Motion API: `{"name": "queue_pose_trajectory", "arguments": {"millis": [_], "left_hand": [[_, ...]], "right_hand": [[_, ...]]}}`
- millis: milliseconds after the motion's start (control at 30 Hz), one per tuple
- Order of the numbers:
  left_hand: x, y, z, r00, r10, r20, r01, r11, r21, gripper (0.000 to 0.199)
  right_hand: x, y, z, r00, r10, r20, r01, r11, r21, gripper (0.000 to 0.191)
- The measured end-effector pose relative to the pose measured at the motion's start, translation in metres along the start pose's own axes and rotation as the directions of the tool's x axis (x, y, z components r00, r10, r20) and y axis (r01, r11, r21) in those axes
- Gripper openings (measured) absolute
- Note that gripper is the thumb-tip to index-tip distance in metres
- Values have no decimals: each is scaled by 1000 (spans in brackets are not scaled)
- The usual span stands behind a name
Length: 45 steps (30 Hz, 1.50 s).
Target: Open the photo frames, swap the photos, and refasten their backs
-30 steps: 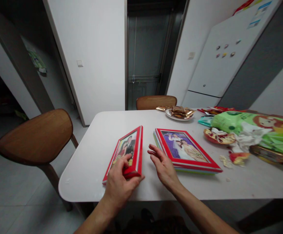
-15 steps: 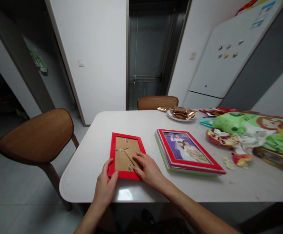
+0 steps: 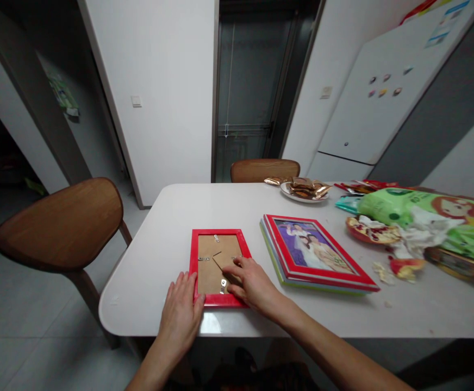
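Note:
A red picture frame point(image 3: 194, 255) lies face down near the table's front edge, its brown backing board point(image 3: 210, 277) up. Small metal clips point(image 3: 216, 238) sit around the board, and a thin bent stick point(image 3: 217, 263) crosses its middle. My left hand point(image 3: 180, 312) rests with fingers stretched flat along the frame's lower left corner, the thumb on the bottom bar. Over the right side reaches my right hand point(image 3: 255, 285), fingers bent together, the index by the right-hand clip. Its lower fingers hide the stick's far end; whether they pinch it is unclear.
Right of my hands is a stack of frames point(image 3: 280, 241), a couple photo on top. Farther right lie an opened pomegranate point(image 3: 373, 231), crumpled tissue point(image 3: 424, 231) and a green package point(image 3: 384, 205). A plate of wrapped snacks point(image 3: 304, 190) is behind. A wooden chair point(image 3: 61, 225) stands left.
The frame has shifted slightly right and toward me and sits straighter. My left hand has gone from gripping the corner to lying flatter. My right fingers remain over the right side.

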<state>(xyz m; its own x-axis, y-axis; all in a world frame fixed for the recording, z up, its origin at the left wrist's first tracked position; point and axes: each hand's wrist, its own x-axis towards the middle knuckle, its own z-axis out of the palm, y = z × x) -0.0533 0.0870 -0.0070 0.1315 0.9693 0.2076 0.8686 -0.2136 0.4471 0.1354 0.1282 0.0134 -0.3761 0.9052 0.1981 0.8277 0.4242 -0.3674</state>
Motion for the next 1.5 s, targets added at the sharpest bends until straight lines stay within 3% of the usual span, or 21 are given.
{"name": "queue_pose_trajectory", "arguments": {"millis": [100,267,333,600,700,767,867,1033,1300,1433,1500], "left_hand": [[0,0,1,1000,6,-1,-6,1000,17,44],[4,3,-2,999,44,24,-45,998,50,44],[6,4,-4,995,92,38,-93,995,40,46],[7,0,-8,993,118,18,-119,993,8,48],[5,-2,-6,989,147,-4,-147,989,-9,46],[4,-2,-5,982,188,-5,-188,982,-25,45],[4,-2,-5,976,218,10,-217,974,-69,35],[5,0,-8,980,198,11,-194,971,-142,16],[2,4,-9,985,171,26,-165,975,-145,19],[2,2,-7,984,178,11,-174,974,-146,22],[2,1,-5,982,190,0,-188,971,-145,22]], "right_hand": [[0,-1,-2,1000,-17,-11,17,999,-31,34],[7,-6,-4,965,-258,40,258,966,-8,21],[10,-9,-1,952,-301,53,301,954,12,16],[13,-7,6,980,-186,-71,190,981,48,18],[15,8,-3,990,-27,-141,31,999,24,27],[17,18,-7,992,51,-118,-56,998,-43,27],[22,24,-10,995,80,-52,-86,987,-133,22],[30,21,-7,989,123,-84,-138,969,-204,21],[36,27,-2,985,111,-135,-138,968,-210,23],[39,9,7,979,9,-204,-32,993,-114,28],[44,-5,13,982,-57,-178,46,997,-63,27]]}}
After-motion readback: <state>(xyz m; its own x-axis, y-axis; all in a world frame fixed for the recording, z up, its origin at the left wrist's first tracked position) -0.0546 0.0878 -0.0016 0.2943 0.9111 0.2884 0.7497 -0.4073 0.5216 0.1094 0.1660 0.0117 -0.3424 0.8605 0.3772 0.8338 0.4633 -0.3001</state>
